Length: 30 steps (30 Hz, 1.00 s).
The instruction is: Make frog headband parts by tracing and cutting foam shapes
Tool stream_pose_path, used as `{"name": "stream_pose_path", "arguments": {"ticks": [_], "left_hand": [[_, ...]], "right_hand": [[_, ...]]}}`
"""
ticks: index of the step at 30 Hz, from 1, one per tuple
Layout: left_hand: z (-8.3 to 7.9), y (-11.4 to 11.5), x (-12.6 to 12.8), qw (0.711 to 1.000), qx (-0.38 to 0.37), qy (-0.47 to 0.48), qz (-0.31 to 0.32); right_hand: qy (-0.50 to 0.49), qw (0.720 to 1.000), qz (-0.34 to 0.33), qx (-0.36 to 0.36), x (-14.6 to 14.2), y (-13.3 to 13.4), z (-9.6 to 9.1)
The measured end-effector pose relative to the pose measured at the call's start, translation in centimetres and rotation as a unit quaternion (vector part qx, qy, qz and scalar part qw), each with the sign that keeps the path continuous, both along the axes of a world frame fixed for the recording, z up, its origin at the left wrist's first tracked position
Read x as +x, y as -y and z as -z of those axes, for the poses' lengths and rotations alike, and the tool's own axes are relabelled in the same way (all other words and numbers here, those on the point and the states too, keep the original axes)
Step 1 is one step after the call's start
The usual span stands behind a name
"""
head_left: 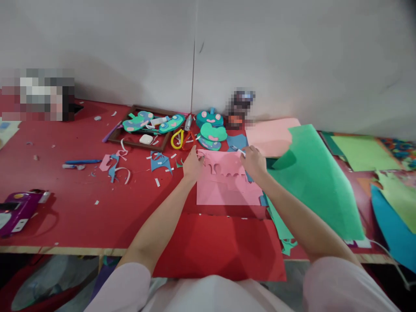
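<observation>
A pink craft sheet with scalloped cut-outs along its upper part lies on the table in front of me. At its upper left corner is my left hand, fingers closed on the sheet's edge. My right hand is at the upper right edge, closed around a slim white, pen-like thing whose kind is partly hidden by the fingers. Pieces of blue sheet show behind the pink one. Just beyond my left hand lie scissors with yellow and orange handles.
Green frog-like cut-outs lie beyond the sheet, others on a brown frame. Scraps and a blue pen are leftward, near a purple device. Green sheet lies right; red sheet is nearest me.
</observation>
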<state>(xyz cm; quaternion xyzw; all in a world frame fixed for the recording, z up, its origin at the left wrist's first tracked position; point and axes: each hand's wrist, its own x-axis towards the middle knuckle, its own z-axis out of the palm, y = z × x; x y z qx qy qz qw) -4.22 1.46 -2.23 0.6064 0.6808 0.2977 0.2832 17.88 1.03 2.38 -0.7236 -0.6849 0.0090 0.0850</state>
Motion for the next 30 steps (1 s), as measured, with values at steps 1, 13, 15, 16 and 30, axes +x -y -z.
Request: {"name": "stream_pose_path", "arguments": {"ticks": [1, 13, 15, 16, 30], "left_hand": [[0.0, -0.1, 0.0, 1.000, -0.001, 0.002, -0.004], [0.3, -0.6, -0.5, 0.999, 0.019, 0.031, -0.029], [0.3, -0.7, -0.4, 0.998, 0.040, 0.031, -0.024], [0.3, -0.7, -0.4, 0.997, 0.063, 0.029, -0.021], [0.4, -1.5, 0.3, 0.990, -0.010, 0.126, 0.057]], "right_hand": [[0.056, 0.998, 0.016, -0.025, 1.3, 0.4, 0.4], [0.111, 0.991, 0.044, -0.068, 2.0, -1.0, 0.2], [0.083, 0.991, 0.095, -0.040, 2.1, -0.7, -0.5], [0.077, 0.991, 0.108, -0.023, 2.1, -0.4, -0.7], [-0.034, 0.998, -0.042, 0.022, 0.7, 2.7, 1.1]]}}
